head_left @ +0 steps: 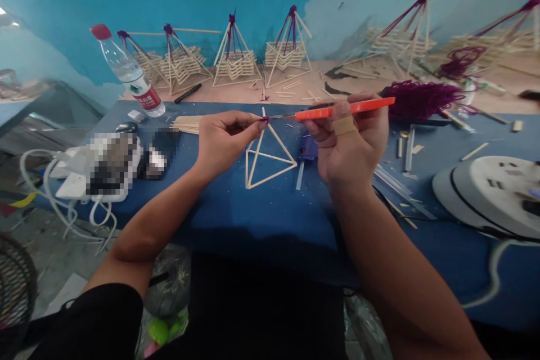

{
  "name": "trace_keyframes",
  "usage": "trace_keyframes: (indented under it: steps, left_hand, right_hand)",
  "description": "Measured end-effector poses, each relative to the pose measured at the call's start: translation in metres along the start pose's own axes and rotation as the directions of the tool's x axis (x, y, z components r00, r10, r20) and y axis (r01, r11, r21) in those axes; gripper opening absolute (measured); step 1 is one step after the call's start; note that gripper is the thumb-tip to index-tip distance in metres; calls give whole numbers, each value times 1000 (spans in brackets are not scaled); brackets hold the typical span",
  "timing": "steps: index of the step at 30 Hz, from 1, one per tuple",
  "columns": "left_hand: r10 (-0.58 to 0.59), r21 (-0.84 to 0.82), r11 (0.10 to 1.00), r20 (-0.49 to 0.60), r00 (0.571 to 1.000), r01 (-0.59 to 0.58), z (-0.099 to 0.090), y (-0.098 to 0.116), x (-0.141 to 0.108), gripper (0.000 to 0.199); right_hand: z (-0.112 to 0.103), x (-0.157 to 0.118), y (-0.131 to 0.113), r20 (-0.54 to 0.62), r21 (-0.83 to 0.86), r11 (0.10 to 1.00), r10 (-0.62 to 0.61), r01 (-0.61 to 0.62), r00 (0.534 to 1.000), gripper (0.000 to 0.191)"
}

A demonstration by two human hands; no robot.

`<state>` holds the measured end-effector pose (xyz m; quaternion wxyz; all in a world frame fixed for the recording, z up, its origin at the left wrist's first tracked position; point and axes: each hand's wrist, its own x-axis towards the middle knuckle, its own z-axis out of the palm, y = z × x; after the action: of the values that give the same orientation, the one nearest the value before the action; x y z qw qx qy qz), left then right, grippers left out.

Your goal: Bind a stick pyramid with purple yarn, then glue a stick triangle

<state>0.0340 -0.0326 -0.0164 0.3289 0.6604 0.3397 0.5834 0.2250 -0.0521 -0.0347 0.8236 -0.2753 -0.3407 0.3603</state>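
My left hand pinches purple yarn at the top of a small pyramid frame made of thin wooden sticks. The frame stands on the blue table cover. In my right hand is an orange-handled tool with a narrow metal tip; its exact kind is not clear. That tip points left and meets the yarn knot near my left fingertips. A tan bandage wraps one right finger. Beneath the right hand lies a purple glue gun-like object, partly hidden, with a clear stick below it.
Several stick structures with purple yarn tops line the wall. A water bottle, a bundle of sticks and a white power strip are left. Purple yarn and a round white socket unit are right.
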Motion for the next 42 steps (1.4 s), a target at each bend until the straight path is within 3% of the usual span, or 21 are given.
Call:
trace_keyframes:
  steps: [7,15,23,25,28,31,34,39,42]
  left_hand:
    - [5,13,1000,32,999,-5,-4,2,2,29]
    - [3,6,1000,55,998,-3,-4,6,1,15]
    - [36,33,999,82,996,-39,-6,-1,3,17]
    - [47,39,998,83,995,-51,-6,0,3,16]
    - [57,58,996,84,995,-62,-6,1,2,15]
    - [62,74,995,91,994,-69,-5,2,1,16]
    - [78,102,991,101,992,-89,-5,3,1,14]
    - [122,128,982,121,985,-137,-6,4,1,8]
    - [178,129,973,98,979,-190,-6,1,2,6]
  right_hand:
    - [-1,1,1,7,-13,998,63,-63,998,37]
    - [1,4,1,-67,0,984,176,-176,982,29]
    - [-5,17,-8,-246,98,994,72,-49,967,27]
    - [-6,16,-10,-224,96,995,39,-18,974,20]
    - [-7,12,-10,-82,67,997,46,-41,996,8]
    - [-8,8,-10,67,-2,992,123,-123,990,16]
    - [-10,6,-10,142,-51,981,190,-185,971,27]
    - [-17,10,-10,180,-56,967,253,-247,950,30]
    - [-15,13,-13,64,47,991,126,-129,990,35]
